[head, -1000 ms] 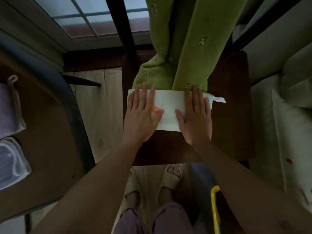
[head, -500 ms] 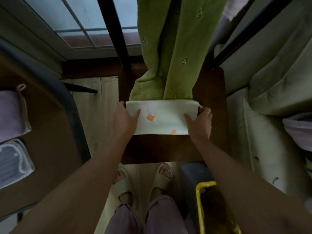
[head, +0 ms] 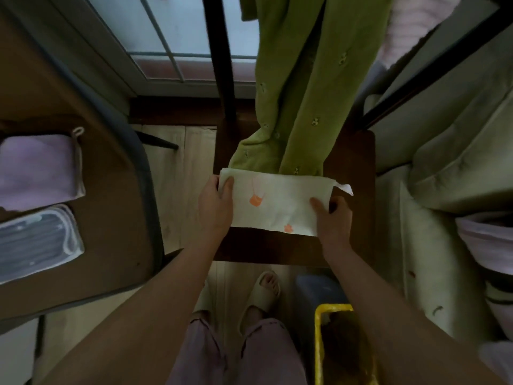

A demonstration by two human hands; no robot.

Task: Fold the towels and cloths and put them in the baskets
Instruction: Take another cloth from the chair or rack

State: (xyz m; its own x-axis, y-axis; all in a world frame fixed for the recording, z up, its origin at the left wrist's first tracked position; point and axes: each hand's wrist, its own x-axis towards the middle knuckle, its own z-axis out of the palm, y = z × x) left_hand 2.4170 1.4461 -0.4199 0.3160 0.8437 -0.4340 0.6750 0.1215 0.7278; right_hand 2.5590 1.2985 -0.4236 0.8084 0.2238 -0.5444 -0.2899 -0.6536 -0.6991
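On the dark table, both hands pinch the folded cloth's ends (white tag unreadable)

A green garment with tiny patterns is hanging down onto a dark wooden table. A window is letting in light behind it. Two beige slippers are standing on the pale wooden floor.

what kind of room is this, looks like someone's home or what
Most likely a small lived-in room at home, perhaps a bedroom or dorm. A green garment hangs over a small dark table, bedding lies at the right, and the person wears slippers on a wooden floor.
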